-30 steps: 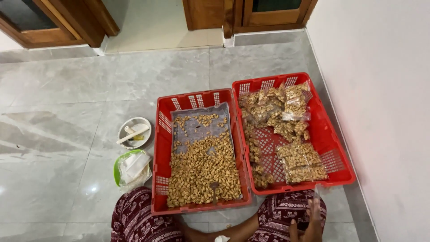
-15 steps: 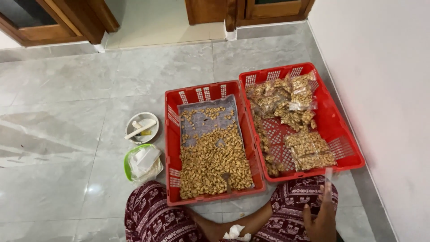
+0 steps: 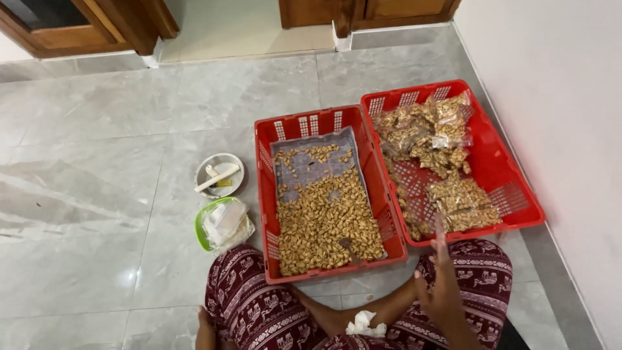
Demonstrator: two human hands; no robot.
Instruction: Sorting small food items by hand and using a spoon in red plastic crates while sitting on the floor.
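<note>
just fingers (image 3: 440, 234) over red crate (image 3: 512, 165)

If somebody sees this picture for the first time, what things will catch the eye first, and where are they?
Two red crates on the grey floor: the left holds loose golden-brown snack pieces, the right clear filled packets. The right hand is raised before the right crate. Left of the crates sit a white bowl and a green bowl.
</note>
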